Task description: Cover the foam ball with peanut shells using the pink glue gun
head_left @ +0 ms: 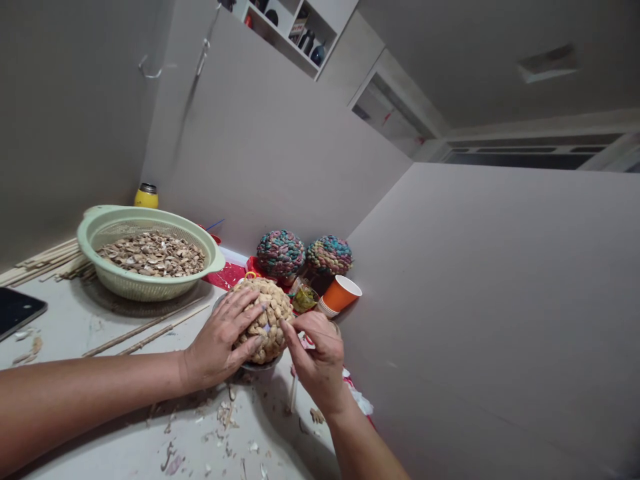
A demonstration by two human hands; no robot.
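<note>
Dim light, soft shadows

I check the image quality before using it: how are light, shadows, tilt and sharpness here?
Head view: dim, greyish light; soft shadow on the table under the colander; wall shelf strongly tilted, less clear; pale ball, left hand and right hand fairly sharp.

Left grip (227,339): bare, spread over the tan ball (275,313), touching
Right grip (316,357): pinched at the tan ball's side, contents unclear
Basin (117,281): green, holding shells (155,255), on the surface (197,443)
Sticks (137,330): two, lying in front of the basin
Beyond the tan ball: two multicoloured balls (281,252), near an orange cup (342,293)
</note>
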